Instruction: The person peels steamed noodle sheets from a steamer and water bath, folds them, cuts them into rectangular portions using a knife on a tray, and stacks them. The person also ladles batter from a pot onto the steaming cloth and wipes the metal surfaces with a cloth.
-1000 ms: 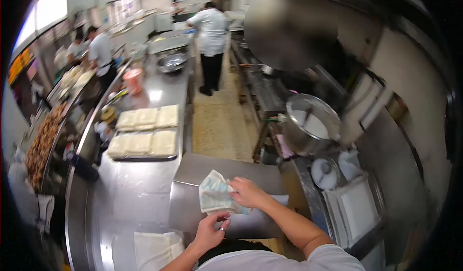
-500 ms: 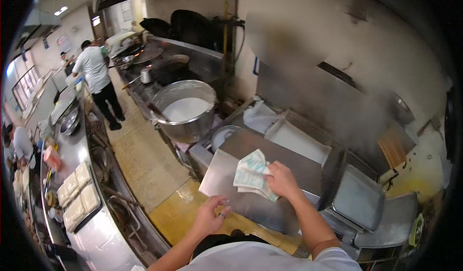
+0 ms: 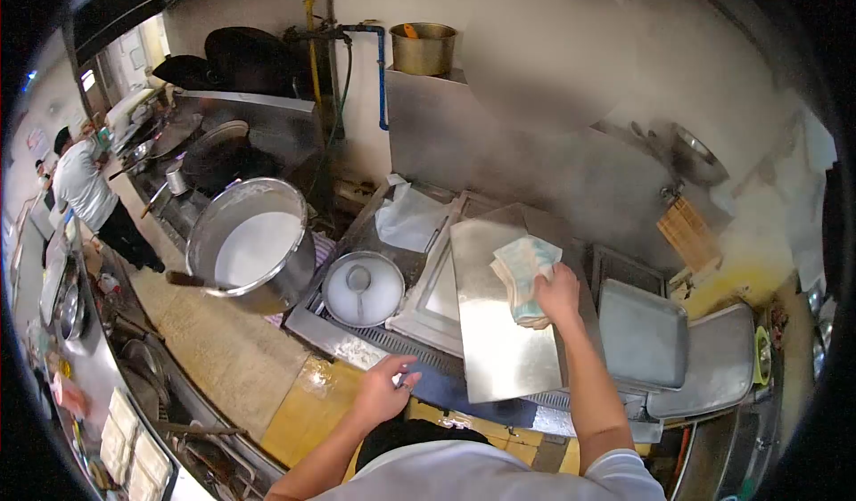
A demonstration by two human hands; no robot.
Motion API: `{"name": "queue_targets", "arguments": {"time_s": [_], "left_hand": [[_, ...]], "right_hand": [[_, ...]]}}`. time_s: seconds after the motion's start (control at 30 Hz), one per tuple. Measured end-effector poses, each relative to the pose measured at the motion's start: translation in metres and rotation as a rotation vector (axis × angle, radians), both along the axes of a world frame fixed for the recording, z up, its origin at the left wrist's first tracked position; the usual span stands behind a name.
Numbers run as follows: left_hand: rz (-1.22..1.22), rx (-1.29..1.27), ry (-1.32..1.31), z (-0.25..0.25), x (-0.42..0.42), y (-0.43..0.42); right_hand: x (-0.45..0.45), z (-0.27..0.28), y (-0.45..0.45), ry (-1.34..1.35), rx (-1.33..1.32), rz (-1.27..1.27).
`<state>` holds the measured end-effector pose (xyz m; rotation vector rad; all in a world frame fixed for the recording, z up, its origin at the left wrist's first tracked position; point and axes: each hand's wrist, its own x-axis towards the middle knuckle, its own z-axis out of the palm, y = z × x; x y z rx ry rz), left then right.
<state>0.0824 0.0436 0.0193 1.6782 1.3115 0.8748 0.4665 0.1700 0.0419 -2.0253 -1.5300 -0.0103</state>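
My right hand (image 3: 557,294) is closed around a folded white cloth with pale blue-green print (image 3: 522,265). The cloth lies against the upper face of a flat, shiny metal lid (image 3: 499,354); whether the fingers also grip a handle underneath is hidden. This lid covers part of a white rectangular tray (image 3: 437,291) in the counter. My left hand (image 3: 385,392) hovers in front of the counter edge, fingers loosely curled and apart, holding nothing. Left of the tray sits a round pan of whitish liquid (image 3: 382,300) with a ladle (image 3: 358,280) in it.
A big steel pot of white liquid (image 3: 259,242) stands at left, a wooden handle (image 3: 196,280) jutting over its rim. Grey rectangular covers (image 3: 642,333) lie at right. Steam hangs over the back wall. Another person (image 3: 89,189) stands far left by the woks. White blocks (image 3: 134,452) sit lower left.
The view has swung right. The metal lid has shifted rightward with the cloth and my right hand, uncovering the round pan and ladle. My left hand stays low and empty.
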Motion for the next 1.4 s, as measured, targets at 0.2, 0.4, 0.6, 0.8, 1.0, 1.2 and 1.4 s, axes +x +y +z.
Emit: {"name": "queue_targets", "arguments": {"time_s": [0.2,0.4,0.6,0.8,1.0,1.2,1.4], "left_hand": [[-0.003,-0.013,0.008,-0.028,-0.032,0.064],[-0.021,-0.022,-0.028,-0.050,-0.051,0.111],[-0.070,-0.110,-0.034,-0.042,-0.048,0.140],[-0.110,-0.152,-0.013,-0.043,-0.046,0.155],[-0.124,-0.129,0.000,-0.047,-0.047,0.163],[-0.152,-0.102,-0.014,-0.057,-0.040,0.166],[-0.179,-0.091,-0.030,-0.053,-0.033,0.168]], "right_hand": [[-0.005,-0.022,0.083,0.009,-0.093,-0.179],[-0.022,-0.033,0.133,0.074,-0.204,-0.260],[-0.034,-0.055,0.165,0.112,-0.156,-0.401],[-0.049,-0.059,0.174,0.119,-0.194,-0.426],[-0.049,-0.071,0.169,0.119,-0.202,-0.471],[-0.028,-0.062,0.179,0.097,-0.479,-0.367],[-0.034,-0.079,0.179,0.086,-0.405,-0.394]]}}
